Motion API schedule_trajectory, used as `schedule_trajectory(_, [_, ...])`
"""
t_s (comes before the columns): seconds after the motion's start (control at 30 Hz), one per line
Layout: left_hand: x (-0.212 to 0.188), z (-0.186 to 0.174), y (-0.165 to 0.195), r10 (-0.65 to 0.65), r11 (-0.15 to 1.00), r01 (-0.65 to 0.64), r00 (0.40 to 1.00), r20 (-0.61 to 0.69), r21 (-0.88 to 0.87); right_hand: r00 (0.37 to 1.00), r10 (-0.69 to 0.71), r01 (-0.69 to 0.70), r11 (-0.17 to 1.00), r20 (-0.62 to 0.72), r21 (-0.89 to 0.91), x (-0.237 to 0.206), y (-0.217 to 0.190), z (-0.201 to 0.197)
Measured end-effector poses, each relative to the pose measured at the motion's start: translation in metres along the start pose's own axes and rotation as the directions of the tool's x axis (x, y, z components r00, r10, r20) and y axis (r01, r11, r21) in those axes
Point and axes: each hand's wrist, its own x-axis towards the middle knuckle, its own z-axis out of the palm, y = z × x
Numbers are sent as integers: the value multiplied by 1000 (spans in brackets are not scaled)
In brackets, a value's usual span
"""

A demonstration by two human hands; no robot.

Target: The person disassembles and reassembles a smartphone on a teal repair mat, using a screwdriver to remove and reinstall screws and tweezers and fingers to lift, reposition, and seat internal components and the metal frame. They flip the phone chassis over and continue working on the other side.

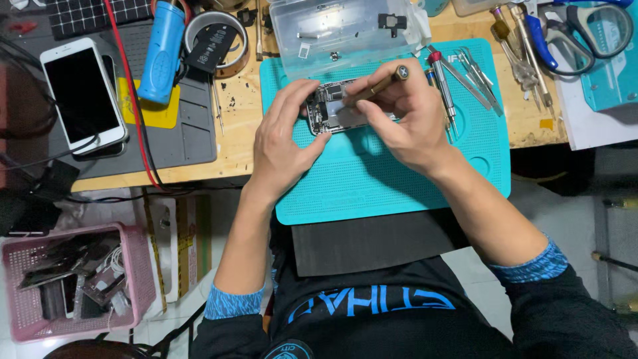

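The fingers of the right hand (405, 116) are pinched shut around a slim brass-coloured screwdriver with a dark cross-marked cap (377, 86), holding it slanted so the tip goes down toward the opened smartphone body with exposed dark circuitry and metal shields (335, 110); the tip itself is hidden behind the fingers. The left hand (286, 143) has its fingers curled loosely, with the fingertips (307, 100) pressed against the left end of the phone body and the thumb against its lower edge, bracing it rather than closing round it. The phone body lies flat near the top middle of a teal silicone work mat with a dotted surface (399, 179), between the two hands. On the right part of the mat lie a red-collared precision screwdriver (442, 86) and a pair of steel tweezers (478, 73), just beside the right hand. A clear plastic parts box (345, 30) sits at the mat's far edge. Farther left on the wooden bench (239, 143) are a roll of tape (216, 40), a blue cylindrical tool (161, 50) and a white smartphone with a dark screen (83, 93) resting on a grey mat (193, 139). A pink plastic basket of parts (139, 266) stands on the floor at the lower left.
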Motion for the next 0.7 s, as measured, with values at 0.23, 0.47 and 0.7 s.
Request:
schedule_trajectory(0.23, [-1, 0, 2, 106, 993, -104, 994, -30, 50, 999, -30, 31, 998, -28, 46, -2, 3, 2])
schedule_trajectory(0.47, [-1, 1, 2, 112, 993, -111, 994, -18, 50, 997, -77, 77, 996, 21, -40, -2, 1, 10])
schedule_trajectory(0.7, [-1, 2, 0, 82, 996, -82, 997, -12, 40, 942, -311, 335, 898, 129, -284, 6, -3, 29])
